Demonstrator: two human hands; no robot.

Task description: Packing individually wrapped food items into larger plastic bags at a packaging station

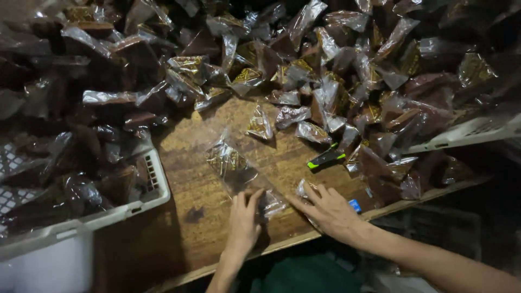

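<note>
Left hand [242, 220] lay flat, fingers spread, on clear packet [268, 203] | right hand [325, 209] splayed open on wooden worktop [184, 190] beside it | black-green cutter [325, 159] near

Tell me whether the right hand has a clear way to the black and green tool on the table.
Probably yes. The right hand lies flat on the wooden table, and the black and green tool lies just beyond its fingertips on bare wood. Only small clear-wrapped packets lie nearby, none across the path.

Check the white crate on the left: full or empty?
Full. The white crate is heaped with dark clear-wrapped packets up to its rim; how deep the pile goes cannot be seen.
</note>
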